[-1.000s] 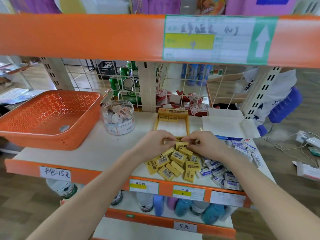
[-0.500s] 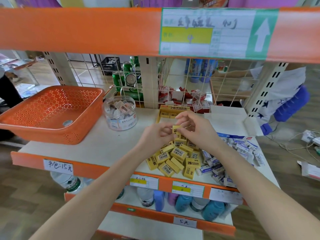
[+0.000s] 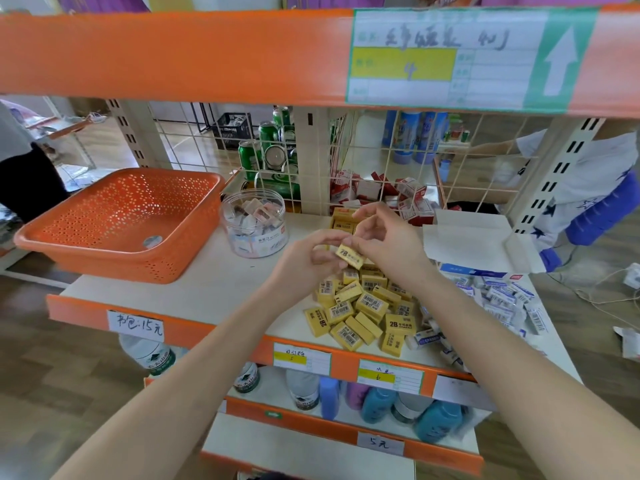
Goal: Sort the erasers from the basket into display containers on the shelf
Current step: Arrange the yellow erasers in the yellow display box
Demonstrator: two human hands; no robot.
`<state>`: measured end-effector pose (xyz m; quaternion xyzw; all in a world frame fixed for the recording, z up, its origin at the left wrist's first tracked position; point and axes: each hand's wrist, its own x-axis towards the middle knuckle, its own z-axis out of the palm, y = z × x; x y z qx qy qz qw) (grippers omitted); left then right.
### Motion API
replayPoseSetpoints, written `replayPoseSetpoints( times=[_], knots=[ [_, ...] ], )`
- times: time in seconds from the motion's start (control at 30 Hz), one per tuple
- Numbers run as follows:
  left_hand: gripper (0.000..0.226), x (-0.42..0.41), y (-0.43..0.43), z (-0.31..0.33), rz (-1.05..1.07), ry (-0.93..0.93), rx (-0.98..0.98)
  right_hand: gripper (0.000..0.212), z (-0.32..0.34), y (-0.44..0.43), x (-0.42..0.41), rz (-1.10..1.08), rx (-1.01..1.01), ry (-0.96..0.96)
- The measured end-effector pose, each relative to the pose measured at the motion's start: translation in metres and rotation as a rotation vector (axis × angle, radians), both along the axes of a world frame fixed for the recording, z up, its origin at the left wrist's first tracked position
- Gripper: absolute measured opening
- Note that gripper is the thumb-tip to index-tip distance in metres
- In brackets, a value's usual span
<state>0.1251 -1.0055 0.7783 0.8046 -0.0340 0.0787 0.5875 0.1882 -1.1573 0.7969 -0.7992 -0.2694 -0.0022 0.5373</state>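
At nine o'clock the orange basket [image 3: 117, 223] sat on the shelf [image 3: 194, 289] with nothing showing inside it, so the erasers were already out. Just right of it stood a clear jar [image 3: 254, 226] of small packets. At centre, both hands had risen from the yellow pile [image 3: 360, 313], where they had been a second earlier, and now met above it. The left hand [image 3: 304, 258] and right hand [image 3: 388, 244] pinched one yellow eraser [image 3: 349, 255] between their fingertips, label up, clear of the heap. The right hand's upper fingers were narrowly curled near the yellow box [image 3: 343, 220] at twelve o'clock; whether they held a second piece I could not tell. The lift suggested one more eraser headed for that box. At three o'clock lay the white-and-blue erasers [image 3: 498, 299], unsorted, under an open white carton [image 3: 467, 240].
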Motion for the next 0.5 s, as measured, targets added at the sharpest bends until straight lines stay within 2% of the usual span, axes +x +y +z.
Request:
replayPoseSetpoints(
  times=[0.13,0.27,0.37,0.5],
  knots=[
    [0.037,0.0,0.012,0.004,0.063,-0.019,0.063,0.029,0.003,0.015,0.002,-0.006,-0.02,-0.032],
    [0.034,-0.006,0.027,-0.004,0.116,-0.009,0.124,0.018,-0.005,0.02,0.003,0.041,-0.096,-0.016],
    [0.028,-0.014,0.044,-0.019,0.203,0.031,0.094,0.016,-0.012,0.017,0.004,0.184,-0.367,-0.046],
    [0.029,-0.018,0.063,-0.039,0.327,0.08,0.101,0.043,-0.022,0.024,0.002,0.356,-0.676,-0.107]
  ],
)
